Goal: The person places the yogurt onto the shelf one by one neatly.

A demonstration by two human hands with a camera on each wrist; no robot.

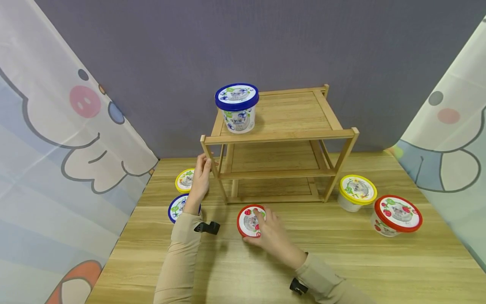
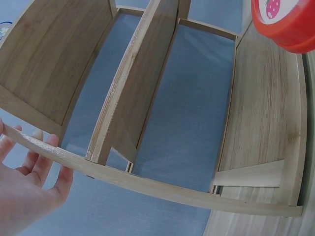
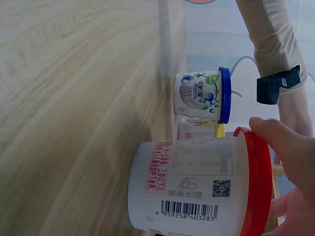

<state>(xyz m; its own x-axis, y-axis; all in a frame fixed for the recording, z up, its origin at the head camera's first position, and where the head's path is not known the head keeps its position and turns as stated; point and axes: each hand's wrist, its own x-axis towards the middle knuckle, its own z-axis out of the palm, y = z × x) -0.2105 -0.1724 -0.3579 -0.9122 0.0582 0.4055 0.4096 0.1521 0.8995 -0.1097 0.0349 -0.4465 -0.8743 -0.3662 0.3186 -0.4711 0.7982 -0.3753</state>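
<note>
My left hand grips the front left post of a wooden shelf rack; in the left wrist view the fingers lie behind that post. In front of the rack, my right hand holds a white tub with a red strawberry lid from its right side. In the right wrist view the thumb lies at the rim of the red lid, and the barcode side of the tub shows. A blue-lidded tub stands on the rack's top shelf, at the left.
Left of the rack, partly behind my left arm, stand a yellow-lidded tub and another blue-lidded tub. Right of it are a second yellow-lidded tub and a second red-lidded tub. A grey wall rises behind the rack.
</note>
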